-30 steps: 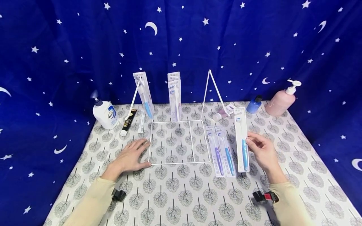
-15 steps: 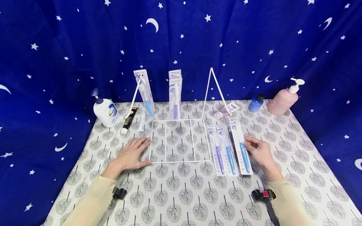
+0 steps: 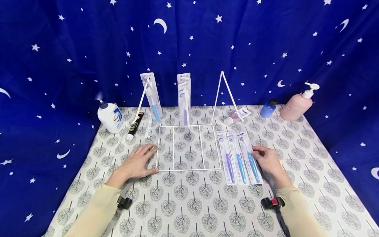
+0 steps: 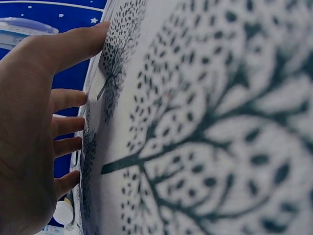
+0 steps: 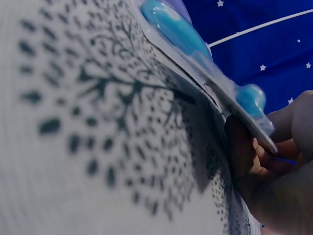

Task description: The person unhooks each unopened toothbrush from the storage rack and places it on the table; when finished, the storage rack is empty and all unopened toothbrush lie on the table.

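Right hand pinching toothbrush pack, blue-handled, clear-fronted, pale-backed

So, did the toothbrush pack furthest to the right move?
Yes. In the head view, the toothbrush pack has shifted left, closer to the white wire rack, and its top end has come down.

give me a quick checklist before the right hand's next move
1. Right hand on the rightmost toothbrush pack: ok, fingers pinch its right edge.
2. That pack flat on the table: not ok, the right wrist view shows its held edge raised.
3. Three packs in a row: ok, with the purple-handled pack leftmost and a blue-handled pack in the middle.
4. Neighbouring pack edges not overlapping: cannot tell.
5. Left hand at the white rack: ok, by its left side; firmness cannot be judged.
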The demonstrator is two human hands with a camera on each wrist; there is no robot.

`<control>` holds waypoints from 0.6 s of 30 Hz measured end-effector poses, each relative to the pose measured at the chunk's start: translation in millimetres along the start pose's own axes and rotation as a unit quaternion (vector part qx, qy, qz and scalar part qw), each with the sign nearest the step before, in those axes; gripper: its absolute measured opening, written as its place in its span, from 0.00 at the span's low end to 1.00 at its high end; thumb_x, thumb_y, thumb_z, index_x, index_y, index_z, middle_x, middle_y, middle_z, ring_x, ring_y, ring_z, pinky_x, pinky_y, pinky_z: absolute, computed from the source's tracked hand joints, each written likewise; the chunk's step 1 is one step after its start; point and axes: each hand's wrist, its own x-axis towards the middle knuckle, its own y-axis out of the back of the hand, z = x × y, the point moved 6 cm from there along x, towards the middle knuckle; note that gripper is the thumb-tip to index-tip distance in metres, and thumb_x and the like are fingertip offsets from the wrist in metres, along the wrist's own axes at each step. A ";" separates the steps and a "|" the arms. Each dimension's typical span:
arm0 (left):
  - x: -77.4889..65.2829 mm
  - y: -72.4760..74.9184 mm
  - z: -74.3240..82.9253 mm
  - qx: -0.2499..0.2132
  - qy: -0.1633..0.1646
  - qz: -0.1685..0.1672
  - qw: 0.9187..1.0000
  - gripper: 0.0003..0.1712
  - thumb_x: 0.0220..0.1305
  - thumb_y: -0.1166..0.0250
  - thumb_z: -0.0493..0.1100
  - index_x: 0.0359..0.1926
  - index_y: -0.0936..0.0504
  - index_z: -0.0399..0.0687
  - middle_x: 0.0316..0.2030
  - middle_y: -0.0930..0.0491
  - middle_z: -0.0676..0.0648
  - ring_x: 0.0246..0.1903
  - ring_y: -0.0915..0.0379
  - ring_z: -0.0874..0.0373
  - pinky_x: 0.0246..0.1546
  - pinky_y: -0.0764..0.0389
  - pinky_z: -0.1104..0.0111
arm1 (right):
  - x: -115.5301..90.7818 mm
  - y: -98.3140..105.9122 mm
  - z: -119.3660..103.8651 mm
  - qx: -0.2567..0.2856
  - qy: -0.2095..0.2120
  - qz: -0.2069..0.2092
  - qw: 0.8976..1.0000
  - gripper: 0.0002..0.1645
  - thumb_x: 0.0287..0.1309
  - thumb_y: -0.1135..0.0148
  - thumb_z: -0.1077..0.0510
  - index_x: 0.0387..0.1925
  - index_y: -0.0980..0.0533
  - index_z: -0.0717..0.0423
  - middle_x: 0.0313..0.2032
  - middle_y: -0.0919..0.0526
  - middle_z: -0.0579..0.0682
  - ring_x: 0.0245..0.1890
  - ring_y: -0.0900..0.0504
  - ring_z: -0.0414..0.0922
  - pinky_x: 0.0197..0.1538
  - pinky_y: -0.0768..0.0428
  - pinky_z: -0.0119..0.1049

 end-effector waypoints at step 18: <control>-1.2 2.5 1.6 0.000 -0.009 0.009 1.000 0.53 0.48 0.46 0.75 0.69 0.48 0.56 0.70 0.52 0.46 0.68 0.55 0.46 0.64 0.48 0.44 | -3.2 2.6 -7.5 -0.106 -0.006 0.009 0.994 0.16 0.51 0.38 0.58 0.42 0.20 0.60 0.27 0.17 0.54 0.23 0.24 0.44 0.27 0.26 0.37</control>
